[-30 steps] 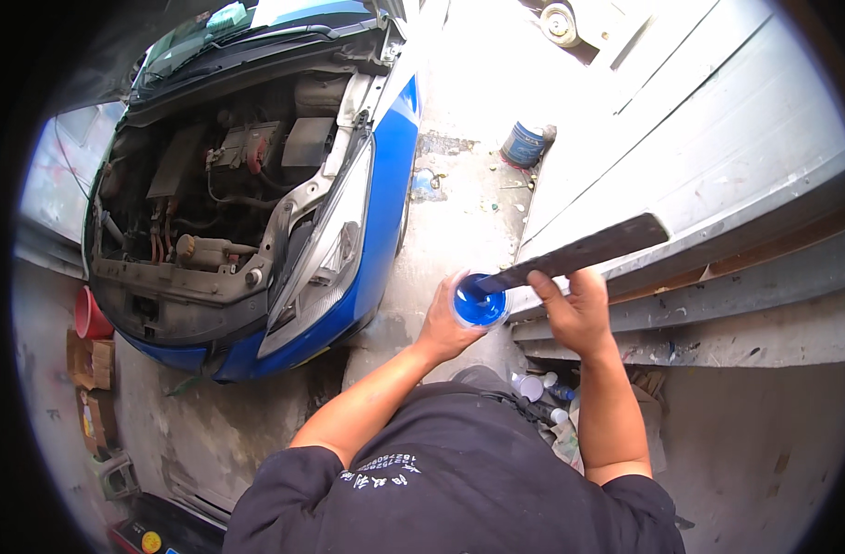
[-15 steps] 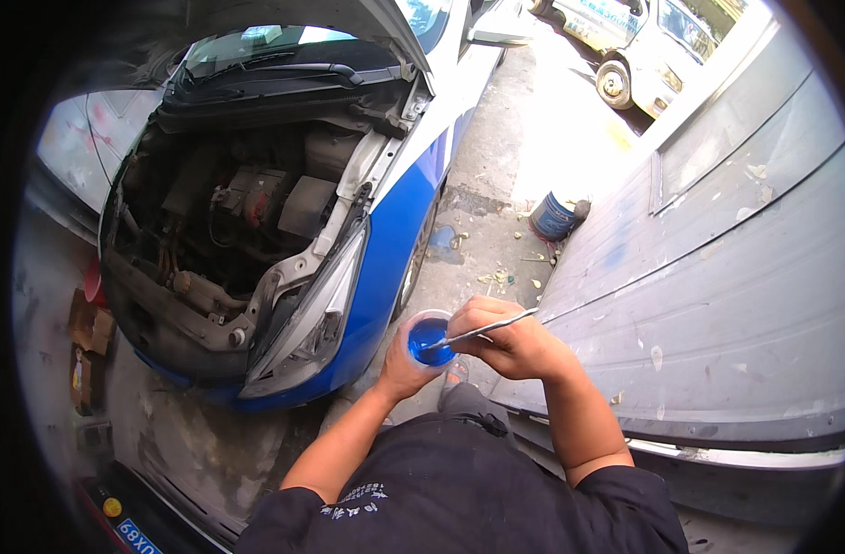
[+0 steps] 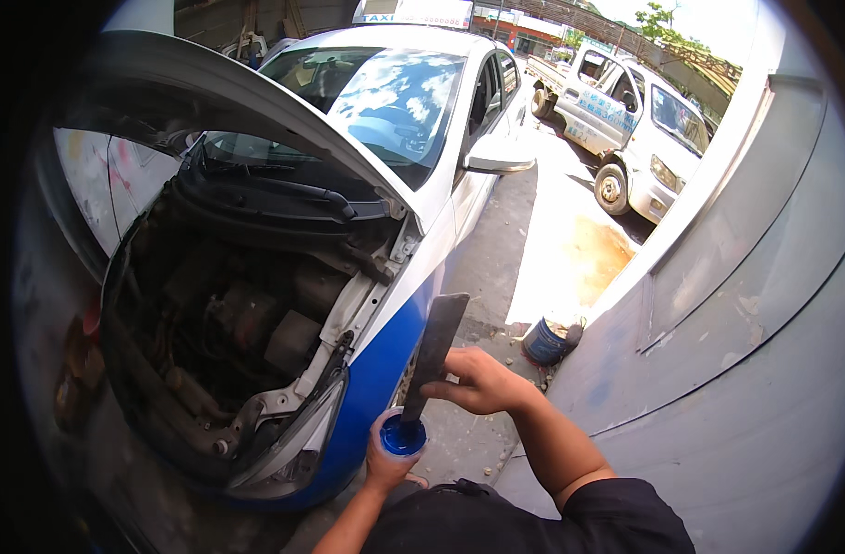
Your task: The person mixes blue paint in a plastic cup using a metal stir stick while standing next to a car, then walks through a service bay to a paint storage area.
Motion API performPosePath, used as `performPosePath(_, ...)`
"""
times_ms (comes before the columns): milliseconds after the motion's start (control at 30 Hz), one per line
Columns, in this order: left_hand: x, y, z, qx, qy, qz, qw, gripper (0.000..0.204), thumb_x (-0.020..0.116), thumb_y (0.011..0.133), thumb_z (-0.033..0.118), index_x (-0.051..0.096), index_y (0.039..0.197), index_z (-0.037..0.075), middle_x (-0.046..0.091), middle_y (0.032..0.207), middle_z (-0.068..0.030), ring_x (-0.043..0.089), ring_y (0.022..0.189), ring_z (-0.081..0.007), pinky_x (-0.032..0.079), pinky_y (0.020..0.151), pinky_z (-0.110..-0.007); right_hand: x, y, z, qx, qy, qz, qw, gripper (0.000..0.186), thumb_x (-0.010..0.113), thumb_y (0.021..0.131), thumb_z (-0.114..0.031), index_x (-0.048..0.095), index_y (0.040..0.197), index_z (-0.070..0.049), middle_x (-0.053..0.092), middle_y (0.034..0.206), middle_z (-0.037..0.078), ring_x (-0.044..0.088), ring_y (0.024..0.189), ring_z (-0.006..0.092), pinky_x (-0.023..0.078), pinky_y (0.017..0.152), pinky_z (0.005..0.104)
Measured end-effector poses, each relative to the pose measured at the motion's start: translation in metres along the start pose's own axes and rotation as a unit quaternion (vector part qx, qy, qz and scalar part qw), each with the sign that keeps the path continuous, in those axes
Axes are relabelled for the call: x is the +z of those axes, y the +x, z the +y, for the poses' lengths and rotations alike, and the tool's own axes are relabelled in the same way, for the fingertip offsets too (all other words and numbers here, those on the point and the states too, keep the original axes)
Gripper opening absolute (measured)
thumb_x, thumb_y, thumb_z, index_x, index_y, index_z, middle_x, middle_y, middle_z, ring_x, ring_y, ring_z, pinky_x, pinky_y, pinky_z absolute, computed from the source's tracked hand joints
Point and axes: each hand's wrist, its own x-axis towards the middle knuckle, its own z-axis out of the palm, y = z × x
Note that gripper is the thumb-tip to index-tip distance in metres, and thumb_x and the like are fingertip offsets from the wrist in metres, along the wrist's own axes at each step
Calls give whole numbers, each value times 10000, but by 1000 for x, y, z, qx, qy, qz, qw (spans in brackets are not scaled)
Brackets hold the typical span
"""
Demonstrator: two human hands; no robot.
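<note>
My left hand (image 3: 383,469) is wrapped round a clear plastic cup (image 3: 423,443) with deep blue paint (image 3: 401,441) in it. Above the cup, my right hand (image 3: 478,380) pinches a flat, dark paint stirring stick (image 3: 435,346) by its edge, thumb on the near side. The stick stands steeply, its lower end down inside the cup and its broad face turned to me. How deep the tip reaches into the paint is hidden. Both hands are close beside the blue front fender (image 3: 390,355) of a white and blue car.
The car's raised bonnet (image 3: 256,102) hangs over the engine bay (image 3: 247,314) at left. A grey panelled wall (image 3: 699,369) runs along the right, with a blue paint bucket (image 3: 544,343) on the ground at its foot. Beyond stands a white small truck (image 3: 616,120) in sunlight.
The stick has swung from lying low across the cup to nearly upright, with its flat face showing. My view has tilted up, and the cup sits lower and slightly left in it.
</note>
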Motion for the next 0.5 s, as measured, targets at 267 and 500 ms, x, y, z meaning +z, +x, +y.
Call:
performPosePath(267, 7, 65, -52, 18, -9, 18, 1000, 874, 902, 629, 187, 403, 1332, 46, 539, 1237, -170, 553, 1142, -329, 447, 976, -408, -4, 64, 58, -162, -39, -125, 978, 103, 666, 874, -69, 629, 949, -10, 612, 899, 141, 612, 860, 312, 487, 735, 382)
performPosePath(500, 23, 88, -72, 20, 39, 173, 984, 837, 888, 651, 170, 421, 1330, 24, 529, 1232, -187, 537, 1165, -343, 433, 1006, -415, -3, 136, 97, -172, -90, -95, 976, 149, 674, 845, -33, 625, 982, 2, 655, 852, 151, 642, 760, 305, 497, 678, 362)
